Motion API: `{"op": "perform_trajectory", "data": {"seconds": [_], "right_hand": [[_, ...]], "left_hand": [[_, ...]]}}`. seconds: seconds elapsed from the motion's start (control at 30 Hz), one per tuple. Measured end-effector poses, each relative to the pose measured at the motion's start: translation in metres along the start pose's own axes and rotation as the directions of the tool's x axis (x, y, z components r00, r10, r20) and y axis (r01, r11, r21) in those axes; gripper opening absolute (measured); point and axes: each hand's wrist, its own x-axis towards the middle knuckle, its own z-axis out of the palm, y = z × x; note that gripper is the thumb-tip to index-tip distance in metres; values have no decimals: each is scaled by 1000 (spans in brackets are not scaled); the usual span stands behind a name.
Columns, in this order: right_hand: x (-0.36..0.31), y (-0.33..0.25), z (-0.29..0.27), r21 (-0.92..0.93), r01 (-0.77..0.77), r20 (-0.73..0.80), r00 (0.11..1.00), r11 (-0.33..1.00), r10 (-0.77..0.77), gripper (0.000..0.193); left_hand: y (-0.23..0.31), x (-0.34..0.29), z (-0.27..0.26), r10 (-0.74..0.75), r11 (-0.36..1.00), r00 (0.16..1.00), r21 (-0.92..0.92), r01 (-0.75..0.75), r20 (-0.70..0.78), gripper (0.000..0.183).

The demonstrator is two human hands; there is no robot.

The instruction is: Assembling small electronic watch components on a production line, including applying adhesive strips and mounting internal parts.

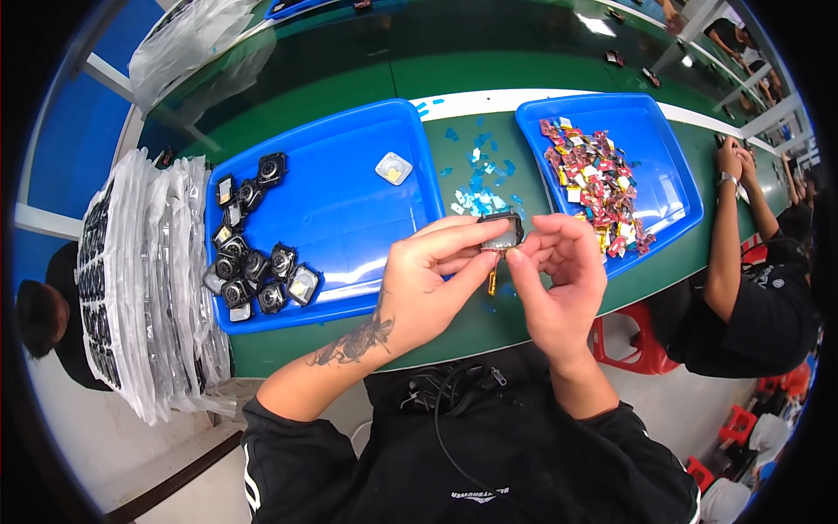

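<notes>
Over the table's near edge, my left hand (428,278) grips a black square watch case (504,234) between thumb and fingers. A narrow gold-yellow flex strip (492,278) dangles below the case. My right hand (563,288) has its fingers curled, with the thumb pressed to the case's lower right corner and the index finger close to its right side. Whatever small part lies under that thumb is hidden. Left of my hands, a blue tray (349,210) contains several black watch cases (253,264) at its left side and a single pale square one (394,168) near its upper right.
A second blue tray (668,205) on the right holds a heap of small red, yellow and white parts (594,179). Blue film scraps (480,196) lie between the trays. Plastic-wrapped stacks (157,288) stand far left. Another person (738,271) sits at the right.
</notes>
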Motion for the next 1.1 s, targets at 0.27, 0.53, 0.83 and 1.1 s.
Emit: {"op": "perform_trajectory", "data": {"seconds": [0.27, 0.53, 0.83, 1.1], "right_hand": [[2, 6, 5, -83, 65, -21, 998, 994, -67, 35], [2, 5, 2, -102, 28, 14, 1000, 994, -27, 37], [103, -4, -96, -754, 421, 386, 905, 505, -177, 68], [138, 7, -126, -766, 386, 582, 756, 514, 300, 64]], "left_hand": [[-4, -1, -4, 67, 997, 997, 42, -66, -25, 27], [-8, -1, -5, 31, 999, 1000, -12, -31, -2, 25], [-9, 1, -13, -41, 997, 995, -70, 35, -87, 26], [-11, 4, -14, 13, 998, 997, -65, -17, -73, 26]]}}
